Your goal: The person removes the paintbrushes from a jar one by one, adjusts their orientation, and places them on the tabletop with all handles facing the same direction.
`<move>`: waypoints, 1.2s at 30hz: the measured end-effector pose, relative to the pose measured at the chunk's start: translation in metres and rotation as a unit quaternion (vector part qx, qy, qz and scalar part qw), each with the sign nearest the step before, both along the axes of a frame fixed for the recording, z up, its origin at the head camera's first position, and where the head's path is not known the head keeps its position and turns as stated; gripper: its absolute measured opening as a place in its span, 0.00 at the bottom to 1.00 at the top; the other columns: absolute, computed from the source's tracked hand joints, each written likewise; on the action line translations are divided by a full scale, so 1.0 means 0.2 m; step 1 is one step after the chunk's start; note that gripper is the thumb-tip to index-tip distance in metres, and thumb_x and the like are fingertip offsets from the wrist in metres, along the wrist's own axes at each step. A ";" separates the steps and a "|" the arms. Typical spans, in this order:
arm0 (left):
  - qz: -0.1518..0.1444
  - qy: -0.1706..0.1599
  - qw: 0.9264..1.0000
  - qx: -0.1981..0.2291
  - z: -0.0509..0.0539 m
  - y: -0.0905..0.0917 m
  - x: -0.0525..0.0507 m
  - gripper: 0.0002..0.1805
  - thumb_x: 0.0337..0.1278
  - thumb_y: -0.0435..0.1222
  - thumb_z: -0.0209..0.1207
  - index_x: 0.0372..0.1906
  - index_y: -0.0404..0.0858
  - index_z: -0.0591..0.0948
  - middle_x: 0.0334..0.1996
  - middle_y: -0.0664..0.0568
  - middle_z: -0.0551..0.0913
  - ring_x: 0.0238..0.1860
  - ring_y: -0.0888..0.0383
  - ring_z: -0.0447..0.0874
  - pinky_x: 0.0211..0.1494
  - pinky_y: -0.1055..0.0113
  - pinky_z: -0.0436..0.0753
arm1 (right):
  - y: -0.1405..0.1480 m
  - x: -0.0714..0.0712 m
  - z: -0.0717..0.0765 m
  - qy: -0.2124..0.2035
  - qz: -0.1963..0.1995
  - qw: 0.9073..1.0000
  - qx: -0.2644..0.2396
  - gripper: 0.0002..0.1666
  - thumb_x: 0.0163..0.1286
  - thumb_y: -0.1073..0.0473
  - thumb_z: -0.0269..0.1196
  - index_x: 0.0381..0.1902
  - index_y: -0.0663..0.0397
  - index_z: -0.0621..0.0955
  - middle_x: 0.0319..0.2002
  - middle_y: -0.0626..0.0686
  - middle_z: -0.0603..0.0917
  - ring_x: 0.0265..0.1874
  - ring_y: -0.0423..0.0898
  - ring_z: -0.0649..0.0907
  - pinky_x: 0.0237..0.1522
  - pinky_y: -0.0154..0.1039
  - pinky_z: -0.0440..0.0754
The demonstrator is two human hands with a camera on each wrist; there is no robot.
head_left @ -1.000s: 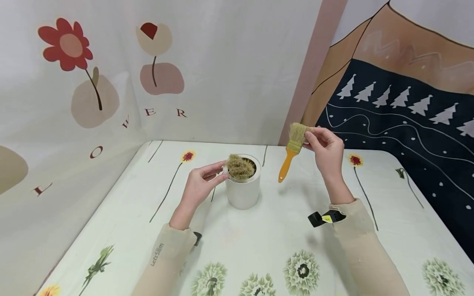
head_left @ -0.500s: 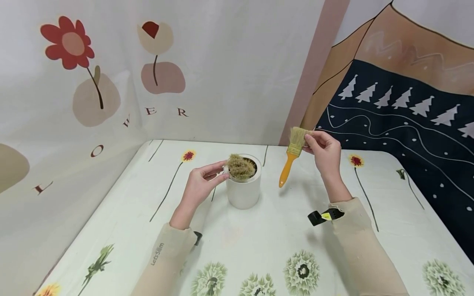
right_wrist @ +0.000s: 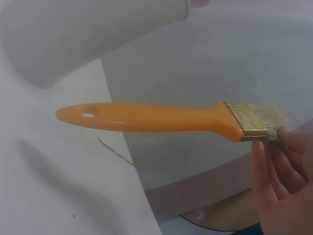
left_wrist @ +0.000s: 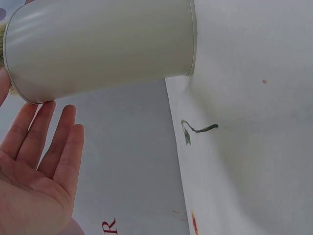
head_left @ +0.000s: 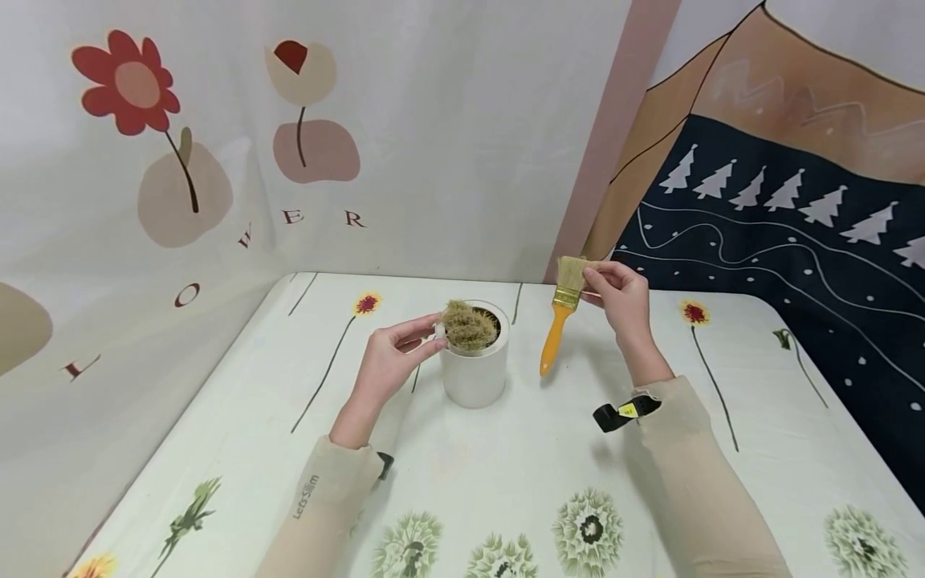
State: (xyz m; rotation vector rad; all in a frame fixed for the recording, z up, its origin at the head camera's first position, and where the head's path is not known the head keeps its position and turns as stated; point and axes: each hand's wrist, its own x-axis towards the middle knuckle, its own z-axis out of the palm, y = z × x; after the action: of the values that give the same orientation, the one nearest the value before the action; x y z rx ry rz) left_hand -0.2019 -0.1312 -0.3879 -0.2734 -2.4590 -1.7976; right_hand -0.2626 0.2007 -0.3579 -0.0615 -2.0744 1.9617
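A white cylindrical pot (head_left: 473,377) stands upright on the table, with a greenish-brown, moss-like tuft (head_left: 468,325) in its dark opening. My left hand (head_left: 393,357) holds the pot's rim on its left side between thumb and fingertips; in the left wrist view, two fingertips (left_wrist: 47,104) touch the wall near the rim. To the pot's right, my right hand (head_left: 621,297) pinches a paintbrush (head_left: 555,333) by its pale bristles. The brush hangs above the table, its orange handle (right_wrist: 156,117) pointing down and slightly left, with a gold-coloured ferrule (right_wrist: 247,120) below the bristles.
A white cloth with printed flowers covers the table (head_left: 448,474). Behind it hangs a pale curtain (head_left: 448,160) with flower prints and letters. A dark cloth with white trees (head_left: 788,233) hangs at the right.
My right hand has moved left and slightly down with the paintbrush, bringing it a little nearer the pot. The left hand and the pot have stayed in place.
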 end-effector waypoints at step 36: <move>0.004 -0.003 1.000 -0.002 0.00 0.00 0.00 0.23 0.57 0.40 0.70 0.58 0.42 0.84 0.56 0.45 0.86 0.58 0.50 0.85 0.65 0.58 0.82 | -0.01 -0.15 -0.25 -0.135 0.028 0.990 -0.006 0.13 0.73 0.59 0.62 0.50 0.61 0.79 0.22 0.33 0.82 0.22 0.29 0.81 0.30 0.21 0.85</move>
State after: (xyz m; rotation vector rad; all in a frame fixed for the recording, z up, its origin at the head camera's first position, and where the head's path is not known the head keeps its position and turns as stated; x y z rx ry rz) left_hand -0.2020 -0.1306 -0.3875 -0.2596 -2.4648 -1.7921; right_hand -0.2934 0.1979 -0.4088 -0.2910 -2.2524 2.0982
